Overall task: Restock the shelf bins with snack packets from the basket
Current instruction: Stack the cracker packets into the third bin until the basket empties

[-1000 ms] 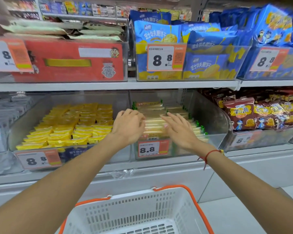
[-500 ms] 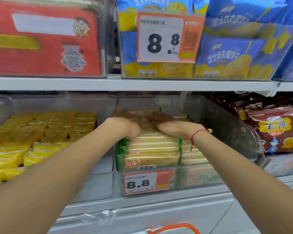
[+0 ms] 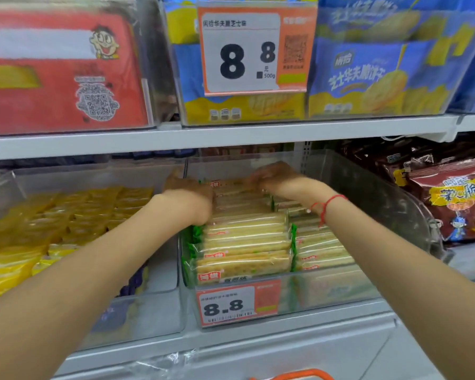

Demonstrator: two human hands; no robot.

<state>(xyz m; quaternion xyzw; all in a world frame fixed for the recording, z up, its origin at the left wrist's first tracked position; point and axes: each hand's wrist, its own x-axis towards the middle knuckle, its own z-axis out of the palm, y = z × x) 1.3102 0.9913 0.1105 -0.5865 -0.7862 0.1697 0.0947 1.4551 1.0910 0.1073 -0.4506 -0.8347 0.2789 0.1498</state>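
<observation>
A clear shelf bin (image 3: 368, 292) on the lower shelf holds two rows of pale cracker packets (image 3: 247, 242) with green ends, standing on edge. Both my hands reach deep into it, under the upper shelf. My left hand (image 3: 188, 194) is curled over the left end of the rearmost packets. My right hand (image 3: 274, 179), with a red string on its wrist, lies over the same packets from the right, fingers bent down on them. The fingertips are blurred and in shadow. Only the orange handle of the basket (image 3: 294, 375) shows at the bottom edge.
The bin to the left (image 3: 154, 319) holds yellow packets. The bin to the right (image 3: 428, 215) has dark red snack bags (image 3: 455, 198). The upper shelf (image 3: 231, 135) hangs low over my hands, carrying a red box (image 3: 52, 72) and blue and yellow biscuit bags (image 3: 368, 78). An 8.8 price tag (image 3: 236, 304) is on the bin front.
My head has moved closer to the shelf and the basket has dropped almost out of view. Both hands have slid from the front of the cracker row to its back.
</observation>
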